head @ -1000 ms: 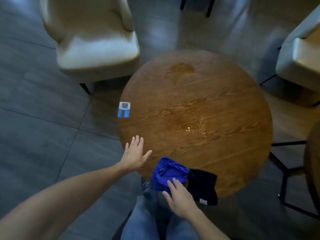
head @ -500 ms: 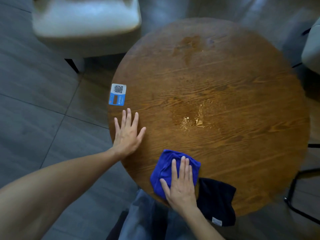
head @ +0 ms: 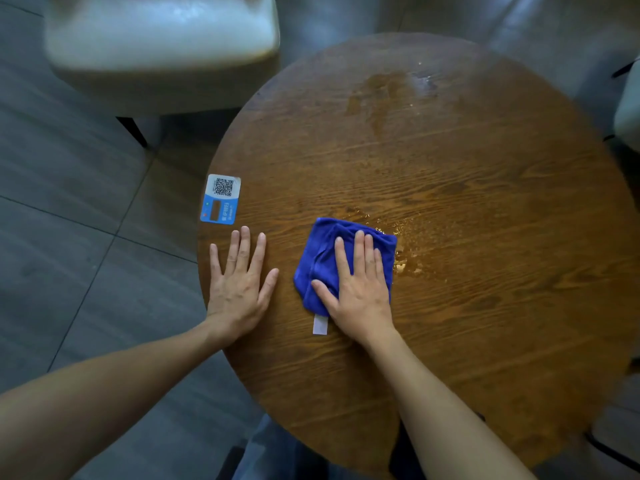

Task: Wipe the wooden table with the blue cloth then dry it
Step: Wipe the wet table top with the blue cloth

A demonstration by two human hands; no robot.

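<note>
Keep right hand (head: 360,289) flat, palm down on blue cloth (head: 322,258); sweep right through probably wet puddle (head: 401,265); left hand (head: 239,285) flat, bracing counter (head: 485,306).

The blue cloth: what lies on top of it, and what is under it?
The right hand lies flat on the blue cloth, pressing it onto the wooden table. Wet patches show beside the cloth; whether liquid lies beneath it is hidden.

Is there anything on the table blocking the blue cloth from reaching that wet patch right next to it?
Nothing visible does. The blue cloth, pressed flat under the right hand, already touches the edge of the wet patch; only bare wooden table lies beyond.
</note>
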